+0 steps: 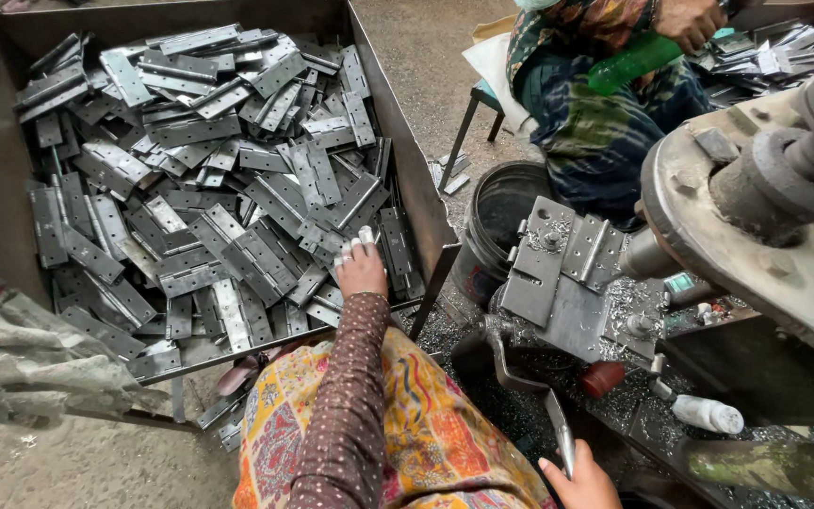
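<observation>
Left hand (pixel 361 269) reaches into large metal bin (pixel 398 141), taped fingertips (pixel 366 236) resting on heap of grey steel hinges (pixel 209 179); grip looks loose, touching the near-right edge of the pile, nothing clearly clasped. Right hand (pixel 584 481), low in view, closed around flat metal lever (pixel 561 438) of the press machine (pixel 756 217). One hinge (pixel 577 250) lies opened on the machine's fixture plate (pixel 567 311), metal shavings around it. Black bucket (pixel 496 221) stands between bin and machine. Another person (pixel 605 104) sits beyond, holding a green bottle (pixel 633 61).

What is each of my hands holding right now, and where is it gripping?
The right hand grips the lower end of a metal lever handle. The left hand reaches into the bin, fingertips on a hinge plate; whether it grips it cannot be told.
</observation>
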